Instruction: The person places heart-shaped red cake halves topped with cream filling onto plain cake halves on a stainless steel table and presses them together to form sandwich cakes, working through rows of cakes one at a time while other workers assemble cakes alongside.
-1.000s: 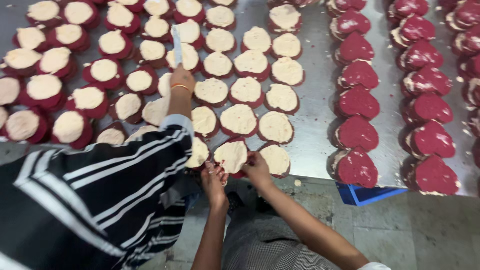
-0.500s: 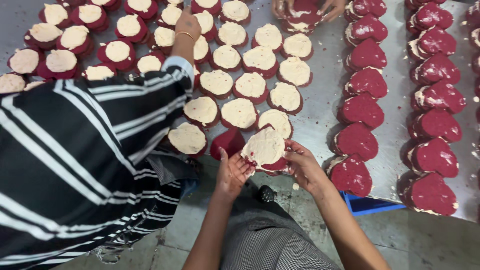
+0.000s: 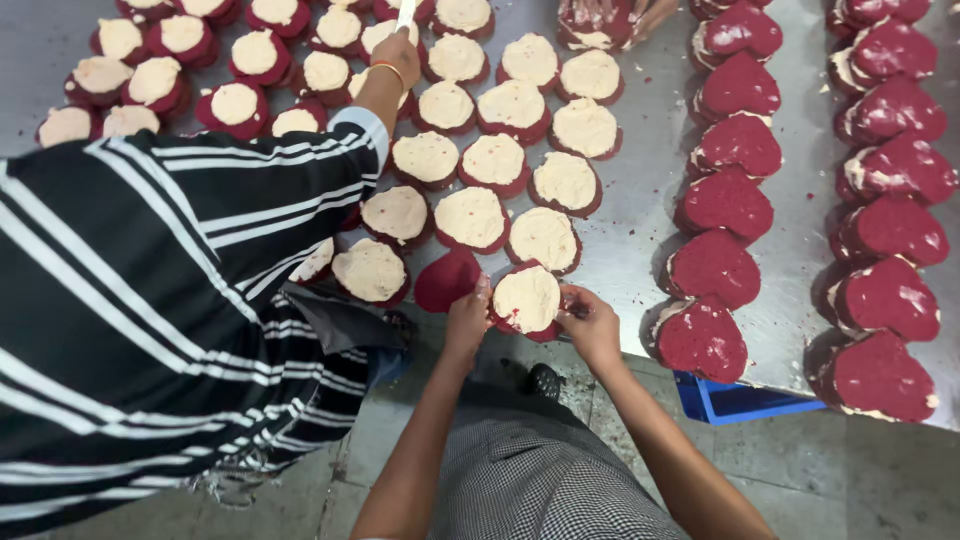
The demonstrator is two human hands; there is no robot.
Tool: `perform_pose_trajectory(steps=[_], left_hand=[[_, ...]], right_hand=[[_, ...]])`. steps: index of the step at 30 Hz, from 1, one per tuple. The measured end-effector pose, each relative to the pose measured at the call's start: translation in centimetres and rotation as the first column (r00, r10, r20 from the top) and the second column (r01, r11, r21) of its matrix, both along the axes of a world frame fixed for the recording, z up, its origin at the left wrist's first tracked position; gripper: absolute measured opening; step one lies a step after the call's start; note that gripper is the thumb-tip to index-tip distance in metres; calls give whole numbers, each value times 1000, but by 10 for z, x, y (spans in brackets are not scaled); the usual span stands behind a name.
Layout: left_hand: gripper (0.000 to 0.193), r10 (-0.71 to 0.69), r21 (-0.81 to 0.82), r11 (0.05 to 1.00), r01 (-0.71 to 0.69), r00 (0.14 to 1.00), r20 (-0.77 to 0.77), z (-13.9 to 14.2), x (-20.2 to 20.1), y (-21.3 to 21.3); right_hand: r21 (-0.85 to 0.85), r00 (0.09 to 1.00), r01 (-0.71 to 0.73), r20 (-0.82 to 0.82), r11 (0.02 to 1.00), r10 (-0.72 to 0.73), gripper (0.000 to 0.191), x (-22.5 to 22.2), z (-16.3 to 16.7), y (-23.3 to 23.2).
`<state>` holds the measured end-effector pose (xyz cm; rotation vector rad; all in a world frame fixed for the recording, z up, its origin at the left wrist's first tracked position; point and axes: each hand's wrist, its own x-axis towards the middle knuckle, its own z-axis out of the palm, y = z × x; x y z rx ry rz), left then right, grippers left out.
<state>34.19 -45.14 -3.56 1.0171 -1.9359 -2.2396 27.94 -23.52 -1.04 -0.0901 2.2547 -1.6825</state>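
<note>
My left hand (image 3: 468,318) and my right hand (image 3: 590,322) grip a red heart-shaped cake topped with cream (image 3: 527,298) from both sides. It hangs over the near edge of the steel table (image 3: 630,250). Just left of it, by my left fingers, lies a bare red heart cake (image 3: 447,280) with no cream. Behind them stand rows of cream-topped red cakes (image 3: 470,217).
A co-worker in a black-and-white striped top (image 3: 150,300) leans in from the left; their hand (image 3: 395,55) holds a white spatula (image 3: 405,12) over the far cakes. Another person's hands (image 3: 605,20) work at the top. Plain red heart cakes (image 3: 725,205) line the right. A blue crate (image 3: 735,400) sits under the table edge.
My hands have picked the cream-topped cake up from the front row and hold it at the table edge, uncovering the bare red heart beside it. The co-worker's arm reaches further across.
</note>
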Motion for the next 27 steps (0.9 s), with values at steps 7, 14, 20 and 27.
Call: perform_pose_trajectory(steps=[7,14,20,27], left_hand=[[64,-164,-265,952,150,986,-29,7,9,-2],[53,-8,-934,332,-133,990,-144,38,17,-39],[84,-115,-883,289,370,929,352,75,-9,-59],[49,-227,-842,337,421,904,361,108,-9,-67]], right_hand=[[168,993,52,-112,984,-33,41,2,-2,2],[238,901,399,-282,886,-330,27,16,10,35],[195,870,487,-201,852,-451,22,51,14,52],[12,859,504,-111,863,-500,21,67,2,49]])
